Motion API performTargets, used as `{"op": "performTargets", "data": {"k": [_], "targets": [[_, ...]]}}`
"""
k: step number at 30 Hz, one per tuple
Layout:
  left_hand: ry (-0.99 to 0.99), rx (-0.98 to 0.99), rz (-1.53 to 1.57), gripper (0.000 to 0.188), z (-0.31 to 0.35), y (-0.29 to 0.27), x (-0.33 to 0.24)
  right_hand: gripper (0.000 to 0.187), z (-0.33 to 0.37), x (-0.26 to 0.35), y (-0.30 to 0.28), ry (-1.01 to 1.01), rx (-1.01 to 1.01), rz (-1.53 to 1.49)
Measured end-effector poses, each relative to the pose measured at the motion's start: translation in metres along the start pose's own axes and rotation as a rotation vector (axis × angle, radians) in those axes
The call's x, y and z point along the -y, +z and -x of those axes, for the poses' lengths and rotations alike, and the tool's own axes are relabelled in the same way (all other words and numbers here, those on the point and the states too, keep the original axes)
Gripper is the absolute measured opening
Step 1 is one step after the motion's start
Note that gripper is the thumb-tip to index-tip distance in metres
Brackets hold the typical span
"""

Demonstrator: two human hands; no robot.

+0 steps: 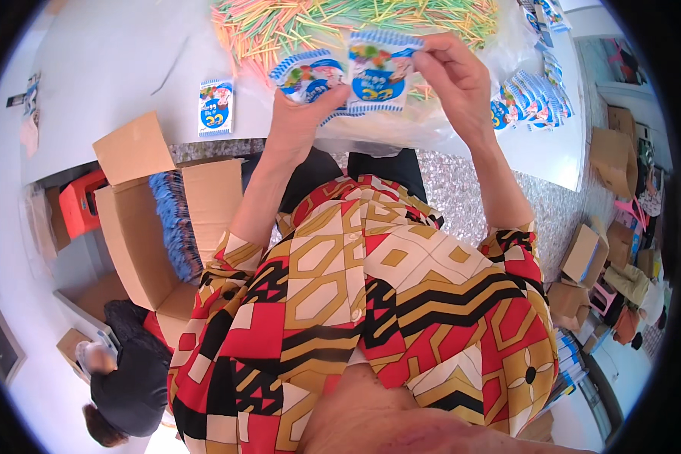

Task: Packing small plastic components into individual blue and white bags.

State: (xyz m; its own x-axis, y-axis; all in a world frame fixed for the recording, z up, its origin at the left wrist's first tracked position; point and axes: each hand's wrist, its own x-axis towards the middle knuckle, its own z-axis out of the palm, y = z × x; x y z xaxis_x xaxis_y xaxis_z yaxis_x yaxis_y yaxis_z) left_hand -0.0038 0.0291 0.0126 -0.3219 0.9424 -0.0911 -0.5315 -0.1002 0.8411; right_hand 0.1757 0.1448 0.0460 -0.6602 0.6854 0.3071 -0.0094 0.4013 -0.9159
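Over the near edge of the white table (121, 83), my left hand (295, 125) grips a small blue-and-white packet (303, 72) with its thumb across the front. More packet edges show behind the thumb, but how many cannot be told. My right hand (461, 87) pinches the top right corner of another such packet (378, 76), held upright beside the first and overlapping its side. Just beyond both hands lies a big heap of thin pink, green and yellow sticks (280, 30) on clear plastic (424, 125).
One packet (216, 108) lies alone on the table at left; several overlap in a pile (541, 102) at right. Below the table's left side stands an open cardboard box (132, 238) with a row of blue packets (175, 223). A red stool (83, 203) and a person in black (132, 386) are farther left.
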Motion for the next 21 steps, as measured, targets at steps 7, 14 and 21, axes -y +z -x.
{"op": "performTargets", "data": {"k": [7, 14, 21], "targets": [[-0.053, -0.005, -0.090, 0.020, -0.001, -0.004, 0.000, 0.016, 0.043, 0.002, -0.037, 0.049, -0.254, -0.146], [-0.135, 0.071, -0.087, 0.018, -0.001, 0.010, 0.003, 0.014, 0.128, -0.046, -0.104, 0.150, -0.822, 0.048], [-0.213, 0.060, -0.065, 0.020, 0.003, 0.021, 0.008, 0.009, 0.138, -0.102, -0.098, 0.293, -0.889, 0.138]]}}
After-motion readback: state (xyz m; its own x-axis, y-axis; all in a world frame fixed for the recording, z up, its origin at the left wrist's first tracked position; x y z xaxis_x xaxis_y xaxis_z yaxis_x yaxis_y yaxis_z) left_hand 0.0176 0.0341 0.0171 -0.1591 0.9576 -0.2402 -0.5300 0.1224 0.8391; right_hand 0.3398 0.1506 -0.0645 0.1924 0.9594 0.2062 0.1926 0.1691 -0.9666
